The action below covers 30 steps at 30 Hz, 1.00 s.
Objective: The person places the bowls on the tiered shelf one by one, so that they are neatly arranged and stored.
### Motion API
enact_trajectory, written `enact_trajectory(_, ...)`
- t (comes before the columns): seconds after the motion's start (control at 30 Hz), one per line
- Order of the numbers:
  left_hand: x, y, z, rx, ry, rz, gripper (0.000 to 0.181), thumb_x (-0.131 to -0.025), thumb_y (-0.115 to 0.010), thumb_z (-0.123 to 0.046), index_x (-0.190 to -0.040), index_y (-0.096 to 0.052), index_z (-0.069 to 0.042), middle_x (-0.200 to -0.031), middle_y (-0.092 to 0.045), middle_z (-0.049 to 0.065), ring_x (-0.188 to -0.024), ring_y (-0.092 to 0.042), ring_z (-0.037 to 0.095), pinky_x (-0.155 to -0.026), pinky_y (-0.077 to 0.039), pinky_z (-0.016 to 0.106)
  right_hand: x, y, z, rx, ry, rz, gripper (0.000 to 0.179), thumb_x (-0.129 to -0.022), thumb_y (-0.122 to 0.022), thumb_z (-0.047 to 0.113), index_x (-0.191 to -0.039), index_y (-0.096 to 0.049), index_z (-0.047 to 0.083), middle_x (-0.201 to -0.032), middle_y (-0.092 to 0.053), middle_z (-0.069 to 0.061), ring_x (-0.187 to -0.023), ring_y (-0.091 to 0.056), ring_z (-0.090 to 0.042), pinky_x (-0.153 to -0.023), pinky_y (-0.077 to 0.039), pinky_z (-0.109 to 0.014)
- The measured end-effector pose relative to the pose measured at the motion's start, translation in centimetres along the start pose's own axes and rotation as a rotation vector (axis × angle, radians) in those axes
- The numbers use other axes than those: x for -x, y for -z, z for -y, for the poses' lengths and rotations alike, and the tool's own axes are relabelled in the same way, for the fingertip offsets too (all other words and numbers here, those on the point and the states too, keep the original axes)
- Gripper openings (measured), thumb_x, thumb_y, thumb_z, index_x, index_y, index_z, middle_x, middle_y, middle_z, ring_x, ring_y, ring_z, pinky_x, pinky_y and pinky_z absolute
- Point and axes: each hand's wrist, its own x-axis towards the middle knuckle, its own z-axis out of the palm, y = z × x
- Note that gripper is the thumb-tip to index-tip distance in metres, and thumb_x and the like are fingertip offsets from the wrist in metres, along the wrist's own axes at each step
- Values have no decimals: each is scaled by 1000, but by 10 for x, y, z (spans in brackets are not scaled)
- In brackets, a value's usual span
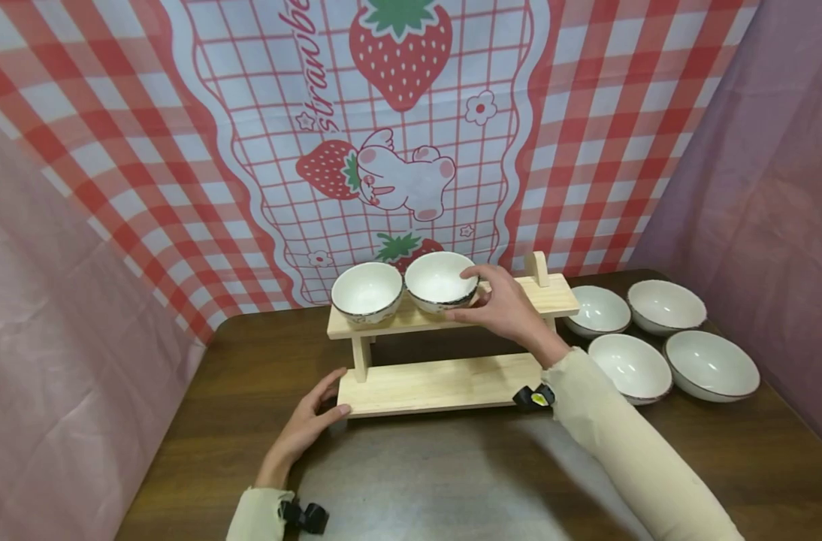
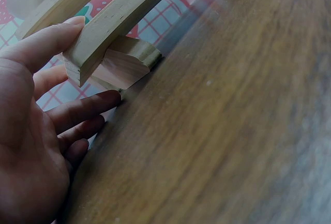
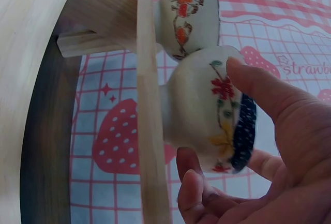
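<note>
A two-tier wooden rack (image 1: pixel 438 385) stands on the table. Two white bowls are side by side toward the left of its upper board: a left bowl (image 1: pixel 366 289) and a second bowl (image 1: pixel 438 278). My right hand (image 1: pixel 509 306) grips the second bowl from its right side, thumb and fingers spread around the wall. In the right wrist view this bowl (image 3: pixel 207 110) shows painted flowers and a dark blue rim band, its foot right at the board. At the rack's lower left end, my left hand (image 1: pixel 307 424) holds the board's end (image 2: pixel 85 58), thumb on the edge.
Several white bowls are grouped on the table right of the rack, among them a front right bowl (image 1: pixel 711 366) and a front left one (image 1: pixel 630 368). An upright wooden piece (image 1: pixel 536 269) rises from the upper board's right end. A strawberry-print cloth (image 1: pixel 249 113) hangs behind.
</note>
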Motion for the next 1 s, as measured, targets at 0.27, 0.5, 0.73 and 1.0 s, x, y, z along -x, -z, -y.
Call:
enact_trajectory(0.27, 0, 0, 0, -1, 3, -2, 65, -95, -67, -19, -154, -39, -14, -141, -58, 23, -132, -52, 31, -108, -39, 42, 11, 16, -4, -64, -35, 2, 79, -79, -86, 31, -144, -47, 11, -151, -44, -15, -96, -72, -31, -74, -59, -39)
enact_trajectory(0.5, 0, 0, -1, -7, 1, -2, 65, -95, -68, -19, -154, -39, -15, -140, -59, 22, -131, -53, 30, -108, -39, 43, 20, 31, -10, -41, -73, -30, 75, -82, -83, 33, -145, -47, 13, -145, -51, -14, -99, -70, -31, -71, -57, -35)
enact_trajectory(0.73, 1, 0, -1, -7, -6, -2, 65, -95, -68, -18, -153, -40, -14, -139, -60, 23, -129, -54, 28, -107, -39, 44, 36, 46, -16, -6, -82, -92, 69, -83, -82, 31, -141, -51, 12, -148, -49, -15, -99, -69, -33, -70, -54, -29)
enact_trajectory(1.0, 1, -1, -2, -7, 11, -7, 66, -94, -68, -19, -153, -40, -15, -139, -60, 22, -131, -53, 32, -108, -38, 47, 56, 62, -18, 30, -117, -138, 72, -83, -81, 37, -142, -49, 12, -146, -45, -20, -101, -68, -35, -67, -52, -29)
